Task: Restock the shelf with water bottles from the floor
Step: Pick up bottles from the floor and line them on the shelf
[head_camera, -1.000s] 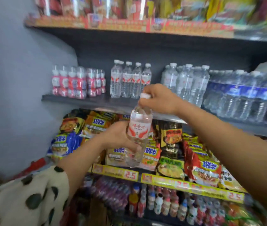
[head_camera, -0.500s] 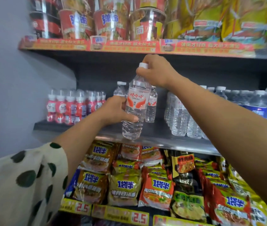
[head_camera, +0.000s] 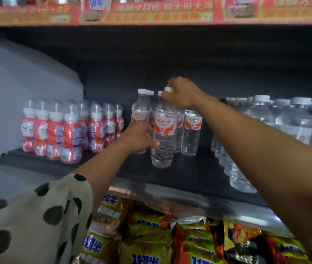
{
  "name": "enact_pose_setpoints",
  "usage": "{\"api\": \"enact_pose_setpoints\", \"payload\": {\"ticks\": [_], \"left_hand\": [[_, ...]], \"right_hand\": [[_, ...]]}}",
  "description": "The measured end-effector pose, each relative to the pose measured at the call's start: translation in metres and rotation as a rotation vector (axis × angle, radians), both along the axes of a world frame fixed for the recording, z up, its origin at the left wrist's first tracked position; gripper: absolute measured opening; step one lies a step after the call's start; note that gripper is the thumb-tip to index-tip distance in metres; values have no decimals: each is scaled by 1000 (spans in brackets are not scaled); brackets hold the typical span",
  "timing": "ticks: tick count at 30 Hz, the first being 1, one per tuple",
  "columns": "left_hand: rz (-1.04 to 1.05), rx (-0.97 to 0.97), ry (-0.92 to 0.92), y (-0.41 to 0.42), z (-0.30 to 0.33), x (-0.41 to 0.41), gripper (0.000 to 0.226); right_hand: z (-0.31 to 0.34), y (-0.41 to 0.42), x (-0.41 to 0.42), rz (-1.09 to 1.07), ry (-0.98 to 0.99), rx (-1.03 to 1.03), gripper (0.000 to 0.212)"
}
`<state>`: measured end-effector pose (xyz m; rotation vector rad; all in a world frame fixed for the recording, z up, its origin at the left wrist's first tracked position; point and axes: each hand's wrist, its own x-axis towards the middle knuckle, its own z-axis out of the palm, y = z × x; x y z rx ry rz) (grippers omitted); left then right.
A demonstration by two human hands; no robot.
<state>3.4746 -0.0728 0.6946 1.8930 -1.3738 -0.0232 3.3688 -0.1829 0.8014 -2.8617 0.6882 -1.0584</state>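
A clear water bottle (head_camera: pixel 163 134) with a red-and-white label and a white cap stands upright at the front of the dark shelf (head_camera: pixel 187 175), its base on or just above the board. My right hand (head_camera: pixel 181 95) grips its neck and cap from above. My left hand (head_camera: pixel 139 138) curls round its lower body from the left. Right behind it stand several matching water bottles (head_camera: pixel 191 130).
Small red-labelled drink bottles (head_camera: pixel 63 130) fill the shelf's left end. Larger clear water bottles (head_camera: pixel 265 130) crowd the right side. A red price strip (head_camera: pixel 151 10) edges the shelf above. Packets of instant noodles (head_camera: pixel 151 235) lie on the shelf below. A grey wall closes the left.
Both hands have carried the bottle up from in front of the noodle shelf and further in, down onto the water shelf. The view has come closer to the shelf.
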Motion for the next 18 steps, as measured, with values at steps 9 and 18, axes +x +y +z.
{"api": "enact_pose_setpoints", "payload": {"ticks": [9, 18], "left_hand": [[169, -23, -71, -49, -10, 30, 35], [258, -21, -111, -65, -13, 54, 29]], "right_hand": [[0, -54, 50, 7, 13, 59, 24], [0, -70, 76, 61, 13, 95, 25]]}}
